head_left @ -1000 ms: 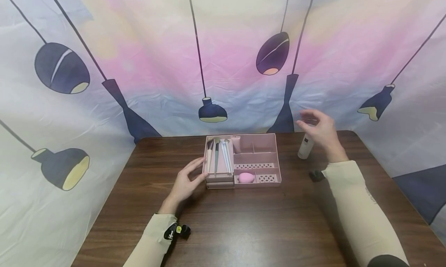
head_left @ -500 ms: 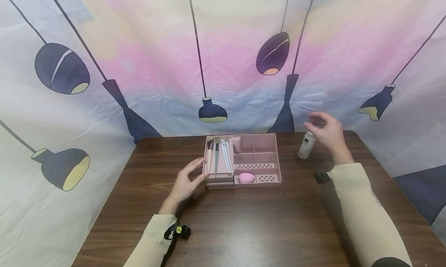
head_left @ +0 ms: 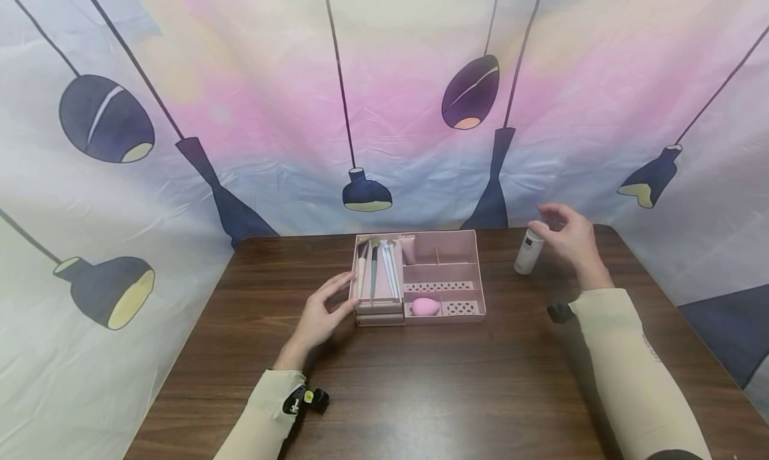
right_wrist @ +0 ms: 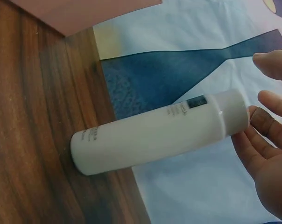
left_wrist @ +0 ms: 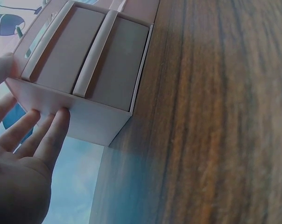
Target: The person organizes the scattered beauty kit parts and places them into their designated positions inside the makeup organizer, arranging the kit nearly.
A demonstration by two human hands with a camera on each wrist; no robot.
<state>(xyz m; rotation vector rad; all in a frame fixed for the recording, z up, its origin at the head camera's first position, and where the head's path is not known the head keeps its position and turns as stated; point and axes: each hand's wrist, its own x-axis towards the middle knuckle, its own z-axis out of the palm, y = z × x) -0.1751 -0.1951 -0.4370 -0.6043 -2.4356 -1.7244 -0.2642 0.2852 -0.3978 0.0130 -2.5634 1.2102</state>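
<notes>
Nearest on the dark wooden table [head_left: 420,380], the left hand [head_left: 318,316] rests against the left wall of the pink organizer [head_left: 441,273], its straight fingers [left_wrist: 47,135] flat on the side and curled round nothing. Inside that tray, brushes [head_left: 375,270] stand in the left section and a pink sponge [head_left: 424,306] lies in a near compartment. Farther back and to the right, well apart from the organizer, the white bottle [head_left: 529,250] stands upright on the table near its far edge. The right hand [head_left: 571,240] is at the cap with relaxed, spread fingers [right_wrist: 276,100], just beside it or barely touching; no grip has closed. The bottle looks like smooth, stiff plastic, probably light and somewhat slippery, and being tall and narrow it would likely tip if pushed at the top. Its cylindrical body [right_wrist: 159,135], below the cap, seems the surest place to wrap fingers and thumb around.
</notes>
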